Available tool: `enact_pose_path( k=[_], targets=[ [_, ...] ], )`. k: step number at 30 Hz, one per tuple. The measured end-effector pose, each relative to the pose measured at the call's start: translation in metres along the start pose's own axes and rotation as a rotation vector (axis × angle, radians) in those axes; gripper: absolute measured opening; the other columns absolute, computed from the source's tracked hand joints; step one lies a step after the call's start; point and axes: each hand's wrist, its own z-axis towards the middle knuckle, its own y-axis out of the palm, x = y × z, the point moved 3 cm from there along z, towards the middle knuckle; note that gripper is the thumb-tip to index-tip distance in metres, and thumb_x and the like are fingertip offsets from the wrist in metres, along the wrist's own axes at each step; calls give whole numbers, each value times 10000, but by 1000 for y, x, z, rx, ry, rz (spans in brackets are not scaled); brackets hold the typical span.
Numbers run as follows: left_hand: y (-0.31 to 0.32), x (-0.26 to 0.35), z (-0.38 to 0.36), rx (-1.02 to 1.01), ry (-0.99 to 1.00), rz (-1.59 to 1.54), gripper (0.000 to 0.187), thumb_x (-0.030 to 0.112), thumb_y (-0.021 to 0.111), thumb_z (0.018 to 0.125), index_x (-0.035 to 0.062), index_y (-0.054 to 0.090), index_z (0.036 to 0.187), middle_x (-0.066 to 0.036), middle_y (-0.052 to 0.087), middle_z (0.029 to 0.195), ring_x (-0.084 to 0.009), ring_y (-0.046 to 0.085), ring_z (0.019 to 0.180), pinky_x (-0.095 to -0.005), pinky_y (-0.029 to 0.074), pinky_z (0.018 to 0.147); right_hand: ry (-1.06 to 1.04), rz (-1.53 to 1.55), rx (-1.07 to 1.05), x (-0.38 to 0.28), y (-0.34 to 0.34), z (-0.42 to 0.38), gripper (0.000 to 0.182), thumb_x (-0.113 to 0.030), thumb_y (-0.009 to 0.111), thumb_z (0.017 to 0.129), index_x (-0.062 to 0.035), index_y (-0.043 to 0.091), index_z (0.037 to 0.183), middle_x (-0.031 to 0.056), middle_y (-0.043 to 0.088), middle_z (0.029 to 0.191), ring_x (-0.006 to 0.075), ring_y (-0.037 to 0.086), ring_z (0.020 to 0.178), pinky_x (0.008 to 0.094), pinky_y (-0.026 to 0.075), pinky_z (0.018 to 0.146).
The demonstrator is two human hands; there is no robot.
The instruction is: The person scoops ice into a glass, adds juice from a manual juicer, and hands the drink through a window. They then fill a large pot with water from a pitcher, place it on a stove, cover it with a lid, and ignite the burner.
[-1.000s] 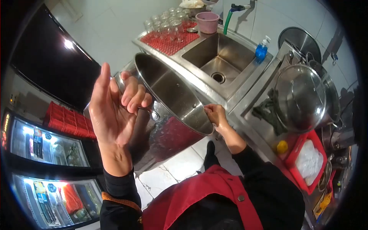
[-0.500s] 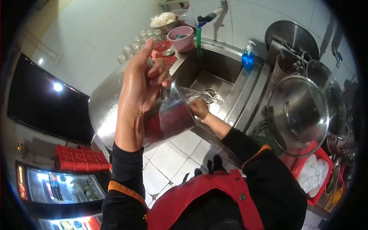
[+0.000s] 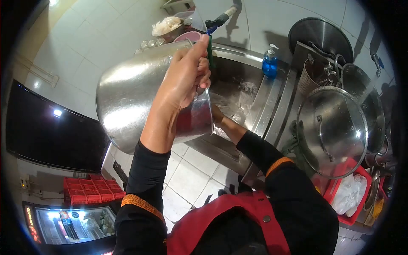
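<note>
A large steel pot (image 3: 131,91) is tilted on its side, its mouth turned toward the sink (image 3: 238,61). My left hand (image 3: 185,76) is closed on the pot's handle near the rim, the handle mostly hidden by my fingers. My right hand (image 3: 217,114) is at the pot's mouth, partly behind the rim; its fingers are hidden. Water spills from the mouth into the basin beside it.
A blue soap bottle (image 3: 269,63) stands on the sink's right edge. Steel lids (image 3: 331,131) and pots lean at the right, above a red basket (image 3: 348,193) with plastic bags. A green hose (image 3: 210,53) hangs from the tap. Red crates (image 3: 91,190) sit at lower left.
The pot has risen and tipped further, its mouth turned more to the sink, and my left hand moved up and right with it. My right hand has slipped partly behind the rim.
</note>
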Motion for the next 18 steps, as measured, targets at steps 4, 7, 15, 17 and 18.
enact_pose_path(
  k=[4,7,15,17,18],
  targets=[
    [11,-3,12,-18,-44,72,353,367,508,814,37,391,776,32,238,501,-77,265,411,-221,256,409,388,520,61,-65,5,-5,112,-143,555,717,-49,610,742,89,598,700,145,564,590,284,469,547],
    [16,-5,17,-17,-48,52,343,362,506,816,41,389,776,29,250,509,-80,264,413,-223,260,409,249,435,53,-88,8,-6,102,-127,555,726,-43,604,755,82,598,716,150,568,603,285,476,553],
    [2,38,-23,-27,120,-129,314,333,461,836,25,403,847,25,286,487,-90,309,375,-217,316,396,439,731,51,-95,-31,-24,103,-97,552,750,-13,584,798,96,599,751,190,592,677,314,495,614],
    [-19,65,-44,-100,275,-215,400,326,441,845,-65,395,919,15,299,493,-86,305,370,-235,367,399,531,745,114,-138,-36,-28,108,-97,559,745,-2,580,791,95,599,744,190,591,662,320,497,622],
    [-29,77,-56,-153,281,-239,416,304,431,852,-95,381,958,12,292,501,-85,295,368,-241,383,425,616,761,167,-164,-38,-30,115,-97,565,739,9,575,785,95,600,737,191,590,646,326,498,630]
  ],
)
